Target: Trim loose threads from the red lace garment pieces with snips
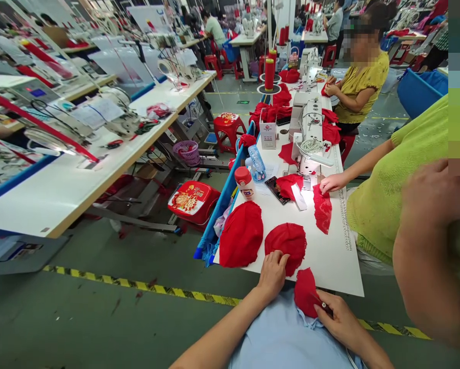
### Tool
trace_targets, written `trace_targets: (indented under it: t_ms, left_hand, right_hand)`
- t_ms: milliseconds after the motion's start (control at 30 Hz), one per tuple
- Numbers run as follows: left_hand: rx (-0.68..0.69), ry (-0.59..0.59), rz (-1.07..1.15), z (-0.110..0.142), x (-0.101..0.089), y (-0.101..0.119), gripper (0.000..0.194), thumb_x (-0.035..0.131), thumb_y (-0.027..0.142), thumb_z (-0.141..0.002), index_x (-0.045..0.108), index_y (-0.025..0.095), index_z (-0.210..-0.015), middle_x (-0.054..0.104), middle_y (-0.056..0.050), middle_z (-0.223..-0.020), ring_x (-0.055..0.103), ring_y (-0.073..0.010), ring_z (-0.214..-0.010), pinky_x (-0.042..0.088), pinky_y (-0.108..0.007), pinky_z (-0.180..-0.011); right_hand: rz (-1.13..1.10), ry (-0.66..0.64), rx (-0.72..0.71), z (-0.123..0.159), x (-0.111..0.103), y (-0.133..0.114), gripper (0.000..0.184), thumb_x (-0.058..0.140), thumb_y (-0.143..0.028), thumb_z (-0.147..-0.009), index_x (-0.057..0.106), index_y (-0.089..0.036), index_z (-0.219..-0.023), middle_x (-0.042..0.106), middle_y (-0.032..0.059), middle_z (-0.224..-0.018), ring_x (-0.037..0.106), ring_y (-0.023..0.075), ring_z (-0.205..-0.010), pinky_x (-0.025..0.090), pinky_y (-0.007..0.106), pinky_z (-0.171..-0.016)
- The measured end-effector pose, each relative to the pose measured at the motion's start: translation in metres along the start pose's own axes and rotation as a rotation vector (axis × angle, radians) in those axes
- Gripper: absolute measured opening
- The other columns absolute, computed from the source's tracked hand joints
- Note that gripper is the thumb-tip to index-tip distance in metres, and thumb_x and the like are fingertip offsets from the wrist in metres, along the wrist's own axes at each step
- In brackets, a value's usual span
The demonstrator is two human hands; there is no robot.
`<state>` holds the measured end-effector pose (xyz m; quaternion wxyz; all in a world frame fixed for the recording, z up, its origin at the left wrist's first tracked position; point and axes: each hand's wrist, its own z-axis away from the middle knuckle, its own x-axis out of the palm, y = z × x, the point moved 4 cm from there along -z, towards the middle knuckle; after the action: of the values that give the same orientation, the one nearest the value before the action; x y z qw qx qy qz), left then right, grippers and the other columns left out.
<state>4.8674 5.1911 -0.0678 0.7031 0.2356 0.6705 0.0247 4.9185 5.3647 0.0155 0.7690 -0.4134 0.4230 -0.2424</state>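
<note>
My left hand (273,273) rests with fingers curled on the near edge of a round red lace piece (287,243) lying on the white table (330,261). My right hand (337,315) pinches a second red lace piece (305,293) against my light blue shirt, below the table edge. A larger stack of red lace pieces (241,234) lies left of the round one. A narrow red lace strip (322,209) lies farther back, near a co-worker's hand (333,182).
A co-worker in a green top (402,174) leans in at the right; another sits farther back. A sewing machine (310,133), a phone (276,190), bottles (245,182) and red fabric crowd the table's far part. Red stools (193,201) stand in the aisle.
</note>
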Motion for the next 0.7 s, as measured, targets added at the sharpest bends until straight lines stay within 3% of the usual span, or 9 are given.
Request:
trace_targets:
  t_ms: [200,333,500,700]
  left_hand:
    - [-0.013,-0.036,0.023,0.001,-0.004,0.003,0.047,0.043,0.004,-0.083,0.055,0.021,-0.125,0.056,-0.008,-0.109,0.052,-0.0216,-0.094,0.045,-0.038,-0.086]
    - [-0.030,-0.062,0.067,-0.002,-0.004,0.007,0.043,0.045,0.008,-0.084,0.057,0.024,-0.123,0.056,-0.007,-0.108,0.051,-0.0214,-0.094,0.044,-0.037,-0.086]
    - [-0.061,-0.019,0.073,-0.005,0.000,0.005,0.041,0.045,0.012,-0.087,0.055,0.024,-0.125,0.056,-0.008,-0.110,0.051,-0.0217,-0.096,0.042,-0.037,-0.087]
    - [-0.047,-0.006,0.082,0.001,-0.001,0.003,0.042,0.046,0.011,-0.085,0.053,0.023,-0.125,0.055,-0.008,-0.112,0.052,-0.0217,-0.096,0.043,-0.036,-0.086]
  right_hand:
    - [0.020,0.010,-0.003,0.002,0.004,0.006,0.029,0.045,-0.035,-0.089,0.068,-0.018,-0.088,0.072,0.0075,-0.082,0.064,0.0208,-0.071,0.050,0.028,-0.067]
    - [0.000,0.036,0.004,0.003,0.003,0.023,0.039,0.051,-0.046,-0.086,0.073,-0.016,-0.096,0.075,0.0140,-0.096,0.069,0.0276,-0.086,0.056,0.034,-0.077]
    - [0.012,-0.066,-0.041,-0.003,0.005,0.041,0.043,0.056,-0.049,-0.085,0.073,-0.018,-0.109,0.073,0.0134,-0.108,0.070,0.0281,-0.090,0.056,0.033,-0.081]
    - [0.052,-0.112,-0.051,-0.017,0.007,0.023,0.045,0.051,-0.052,-0.085,0.075,-0.018,-0.103,0.074,0.0141,-0.103,0.069,0.0284,-0.089,0.055,0.034,-0.082]
